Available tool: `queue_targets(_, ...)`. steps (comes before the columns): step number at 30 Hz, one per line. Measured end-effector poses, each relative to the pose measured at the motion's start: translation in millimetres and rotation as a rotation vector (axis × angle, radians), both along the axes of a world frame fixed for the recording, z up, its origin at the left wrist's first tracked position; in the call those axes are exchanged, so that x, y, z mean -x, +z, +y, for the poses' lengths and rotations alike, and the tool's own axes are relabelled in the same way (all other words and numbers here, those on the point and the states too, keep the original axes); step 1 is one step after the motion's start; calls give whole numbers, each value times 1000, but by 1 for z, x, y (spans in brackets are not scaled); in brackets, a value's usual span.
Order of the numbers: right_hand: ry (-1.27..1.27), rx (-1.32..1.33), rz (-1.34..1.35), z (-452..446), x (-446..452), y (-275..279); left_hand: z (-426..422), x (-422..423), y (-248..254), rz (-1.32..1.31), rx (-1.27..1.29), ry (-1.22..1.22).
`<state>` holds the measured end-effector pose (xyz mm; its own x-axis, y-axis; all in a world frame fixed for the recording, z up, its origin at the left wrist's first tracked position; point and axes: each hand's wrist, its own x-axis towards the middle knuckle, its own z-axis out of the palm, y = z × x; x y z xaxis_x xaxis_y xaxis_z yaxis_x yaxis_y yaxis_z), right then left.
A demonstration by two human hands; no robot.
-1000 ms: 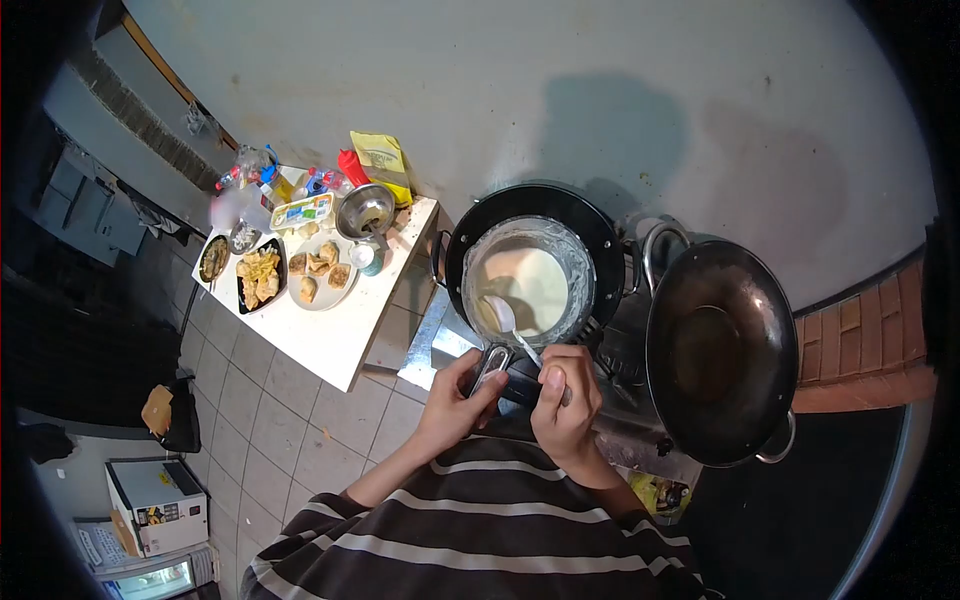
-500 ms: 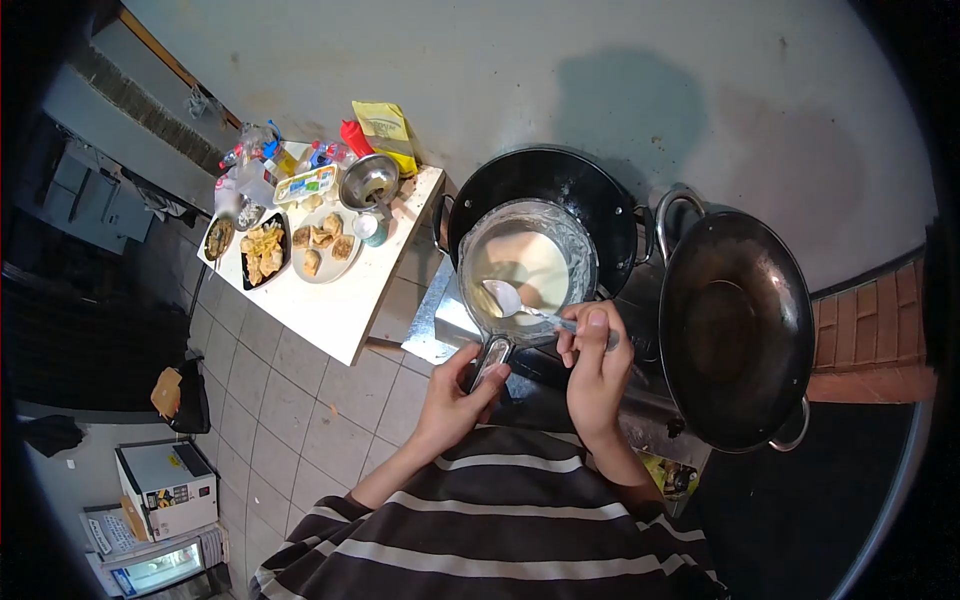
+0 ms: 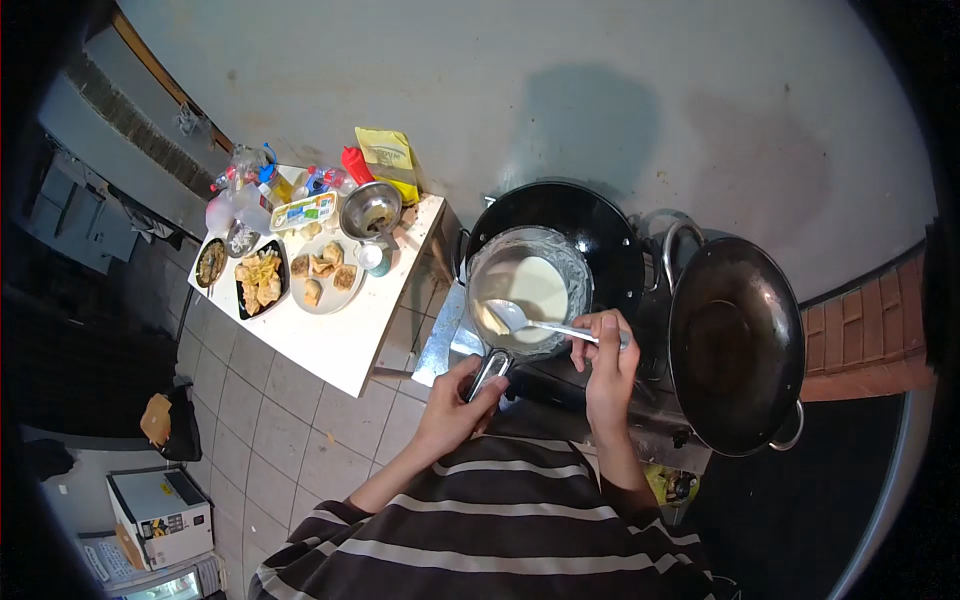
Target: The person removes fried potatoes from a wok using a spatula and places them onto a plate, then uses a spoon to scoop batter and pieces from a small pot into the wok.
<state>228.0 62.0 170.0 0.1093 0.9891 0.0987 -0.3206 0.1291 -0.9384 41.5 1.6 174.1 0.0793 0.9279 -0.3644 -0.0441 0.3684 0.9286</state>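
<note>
My left hand (image 3: 460,402) is closed around the handle of a saucepan (image 3: 580,275). Pale, creamy liquid (image 3: 540,288) lies in the pan, and its inner wall is coated with whitish residue. In the fingers of my right hand (image 3: 608,362) is the handle end of a metal spoon (image 3: 545,325). The spoon's bowl is inside the pan at its near left side, with some yellowish-white stuff by it. Behind and partly under the saucepan sits a large black wok (image 3: 610,225) on the stove.
A second, browned wok (image 3: 735,345) stands to the right. On the white table (image 3: 345,350) at left are a plate (image 3: 322,298) of food pieces, a black tray (image 3: 262,280) of food, a steel bowl (image 3: 371,212), a yellow packet (image 3: 388,160) and several bottles.
The camera view has shifted, so the stove and table sit lower in the picture. The spoon has tilted flatter, its bowl still in the pan. Both hands keep their holds.
</note>
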Motion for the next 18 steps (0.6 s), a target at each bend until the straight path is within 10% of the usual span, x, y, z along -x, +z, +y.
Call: queue_targets(18, -22, -547, -679, -5, 77, -3, 49, 92, 1, -170, -62, -89)
